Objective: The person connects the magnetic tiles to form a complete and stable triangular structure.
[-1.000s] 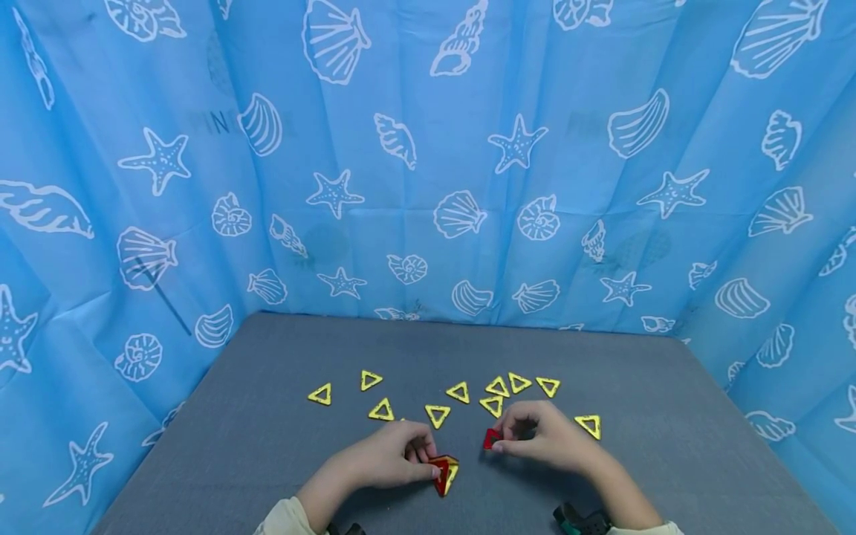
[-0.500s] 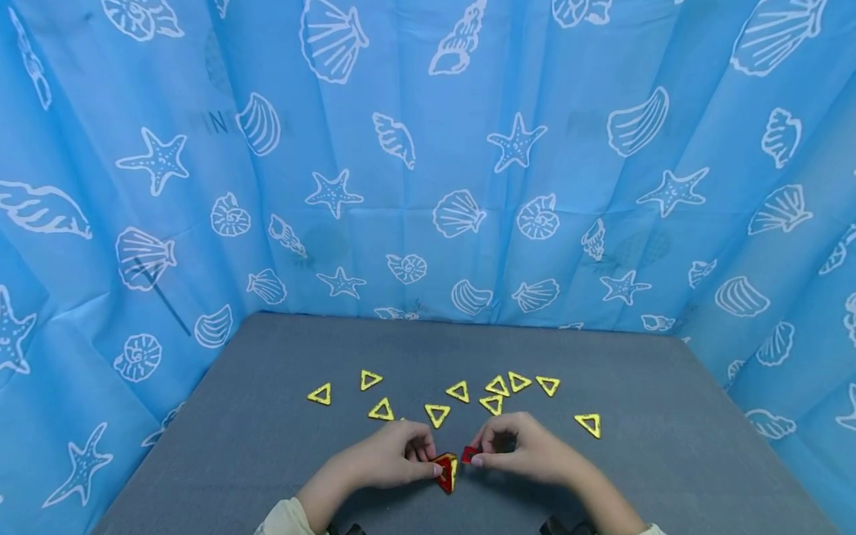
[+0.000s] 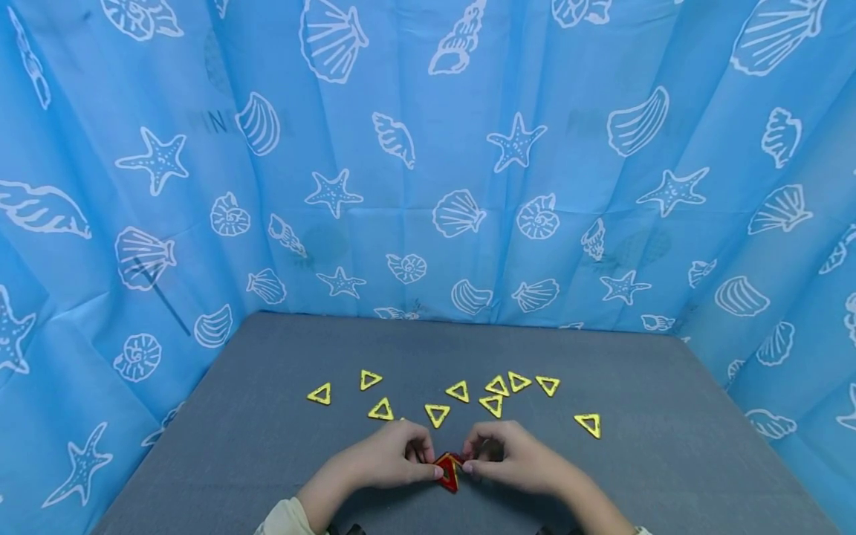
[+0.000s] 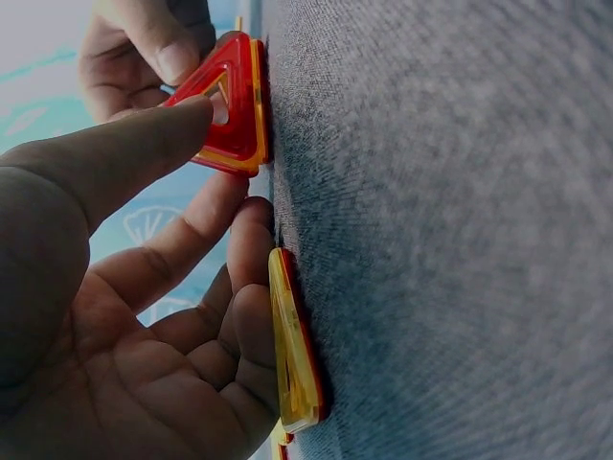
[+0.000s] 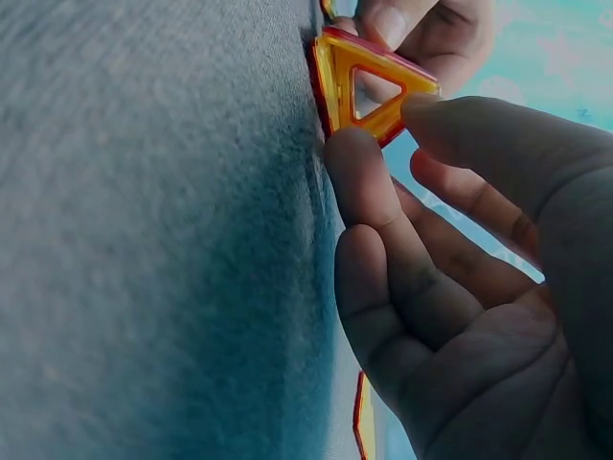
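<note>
Left hand [image 3: 391, 459] and right hand [image 3: 513, 459] pinched one red-and-yellow triangle cluster [image 3: 451, 484], midway between the worktop [image 3: 261, 431]'s side edges.
Beyond it I saw loose yellow triangle tiles [image 3: 437, 407] scattered toward the back edge, one nearby tile [image 4: 297, 369] just beside the left fingers. Both forearms slanted inward, fingertips facing.

A grey table [image 3: 267, 446] carries hollow yellow triangles [image 3: 438, 408] lying flat, some close together and others well apart
</note>
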A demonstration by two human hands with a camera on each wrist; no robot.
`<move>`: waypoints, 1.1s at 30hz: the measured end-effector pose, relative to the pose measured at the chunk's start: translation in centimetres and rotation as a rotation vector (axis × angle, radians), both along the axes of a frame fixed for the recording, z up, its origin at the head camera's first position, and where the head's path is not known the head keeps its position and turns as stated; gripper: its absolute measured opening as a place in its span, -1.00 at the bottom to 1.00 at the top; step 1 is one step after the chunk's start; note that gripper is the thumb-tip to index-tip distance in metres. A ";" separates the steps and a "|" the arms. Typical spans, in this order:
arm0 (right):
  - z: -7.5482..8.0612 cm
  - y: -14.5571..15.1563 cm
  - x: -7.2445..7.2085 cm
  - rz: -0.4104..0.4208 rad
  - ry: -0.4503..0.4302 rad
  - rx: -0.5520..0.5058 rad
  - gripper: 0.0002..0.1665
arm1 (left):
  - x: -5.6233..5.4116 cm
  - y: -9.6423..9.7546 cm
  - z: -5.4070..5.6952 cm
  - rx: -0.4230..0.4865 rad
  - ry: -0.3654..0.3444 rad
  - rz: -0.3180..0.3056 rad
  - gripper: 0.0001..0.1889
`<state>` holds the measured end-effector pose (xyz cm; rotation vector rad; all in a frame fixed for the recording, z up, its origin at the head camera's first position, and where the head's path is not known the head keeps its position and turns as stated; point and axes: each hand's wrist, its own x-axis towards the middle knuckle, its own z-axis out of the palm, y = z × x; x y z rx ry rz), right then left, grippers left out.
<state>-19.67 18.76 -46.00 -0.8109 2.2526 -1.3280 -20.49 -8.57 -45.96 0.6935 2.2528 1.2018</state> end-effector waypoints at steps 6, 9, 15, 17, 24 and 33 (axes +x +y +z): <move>0.1 -0.4 0.2 0.014 -0.007 -0.023 -0.86 | 0.0 0.0 0.0 0.000 0.002 -0.005 -0.83; 0.0 -0.6 0.4 0.023 0.000 -0.032 -0.84 | 0.0 -0.1 0.0 0.003 0.009 -0.015 -0.83; -0.1 -0.8 0.5 0.026 0.024 -0.024 -0.81 | 0.1 -0.1 0.0 0.004 0.016 -0.037 -0.85; -0.1 -0.9 0.4 0.024 0.046 -0.016 -0.80 | 0.1 -0.1 0.0 0.003 0.017 -0.046 -0.84; -0.3 -0.9 0.3 0.034 0.095 -0.029 -0.81 | -0.1 -0.1 0.2 -0.018 0.039 -0.063 -0.74; -0.3 -0.9 0.4 0.047 0.081 -0.052 -0.80 | 0.0 0.0 0.3 -0.022 0.052 -0.077 -0.75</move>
